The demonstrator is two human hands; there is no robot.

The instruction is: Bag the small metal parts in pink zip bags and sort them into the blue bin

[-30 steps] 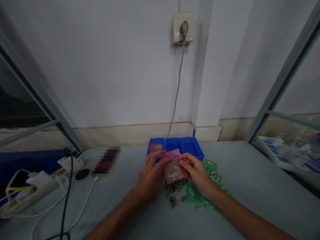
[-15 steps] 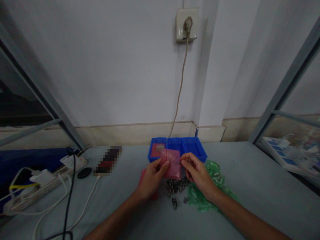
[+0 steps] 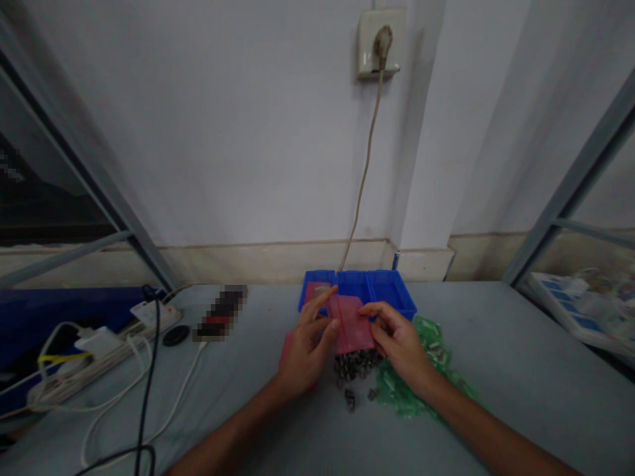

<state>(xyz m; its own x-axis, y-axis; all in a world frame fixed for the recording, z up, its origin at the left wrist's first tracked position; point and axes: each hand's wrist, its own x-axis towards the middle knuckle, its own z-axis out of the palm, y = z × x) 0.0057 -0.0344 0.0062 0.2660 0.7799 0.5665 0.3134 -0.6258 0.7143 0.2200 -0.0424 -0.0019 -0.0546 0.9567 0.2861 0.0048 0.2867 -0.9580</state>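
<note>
Both my hands hold a small pink plastic bag [image 3: 351, 324] upright above the table. My left hand [image 3: 307, 350] pinches its left edge with thumb and fingers. My right hand [image 3: 399, 344] pinches its right top edge. Under the bag lies a heap of small dark metal parts [image 3: 354, 367], with two loose ones nearer me. More pink bags [image 3: 286, 347] lie partly hidden under my left hand. A pile of green plastic bags [image 3: 426, 370] with small parts lies under and beside my right wrist.
Three blue bins [image 3: 377, 291] stand side by side behind my hands, the left one holding a pink bag. At the left lie a power strip [image 3: 153, 314], white and black cables and a blurred dark object [image 3: 221, 313]. A cord runs up to the wall socket [image 3: 380, 43]. A cluttered shelf is at the right.
One second ago the pink bag lay tilted low over the parts. It now stands higher and upright between both hands, and my right hand has taken its right edge.
</note>
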